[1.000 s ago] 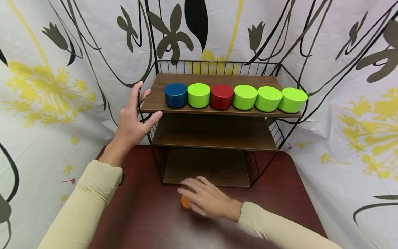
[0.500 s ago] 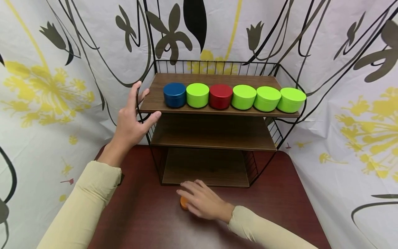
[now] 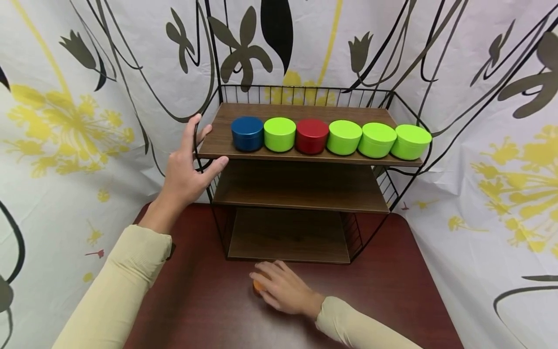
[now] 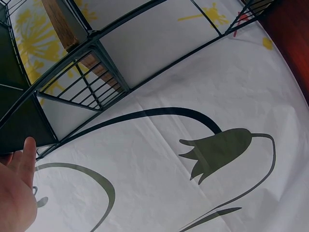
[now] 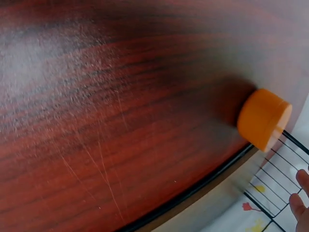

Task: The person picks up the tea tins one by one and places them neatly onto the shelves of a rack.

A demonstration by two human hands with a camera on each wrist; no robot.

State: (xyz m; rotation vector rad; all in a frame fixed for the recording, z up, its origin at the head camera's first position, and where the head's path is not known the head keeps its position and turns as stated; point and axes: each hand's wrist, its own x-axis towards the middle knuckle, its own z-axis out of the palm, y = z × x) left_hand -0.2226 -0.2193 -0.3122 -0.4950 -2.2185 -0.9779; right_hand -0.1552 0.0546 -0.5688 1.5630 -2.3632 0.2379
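My left hand (image 3: pixel 185 174) rests against the left front corner of a black wire rack (image 3: pixel 301 206) with brown wooden shelves. Its fingers look fairly straight, and the thumb lies spread in front of the top shelf edge. In the left wrist view the fingers (image 4: pixel 29 159) touch the rack's frame. Over a small round orange canister (image 3: pixel 258 285) on the table hovers my right hand (image 3: pixel 287 291), partly covering it. The right wrist view shows the orange canister (image 5: pixel 263 120) upright, with the visible fingers (image 5: pixel 301 191) apart from it.
On the top shelf stand a blue tin (image 3: pixel 247 134), a red tin (image 3: pixel 311 136) and several lime-green tins (image 3: pixel 280 134) in one row along the front. The dark red table (image 3: pixel 209 300) lies under the rack. Floral cloth (image 3: pixel 87 160) hangs behind and at both sides.
My right hand has moved slightly left and toward the front, closer about the orange canister. The left hand stays at the rack's corner. The tins have not moved.
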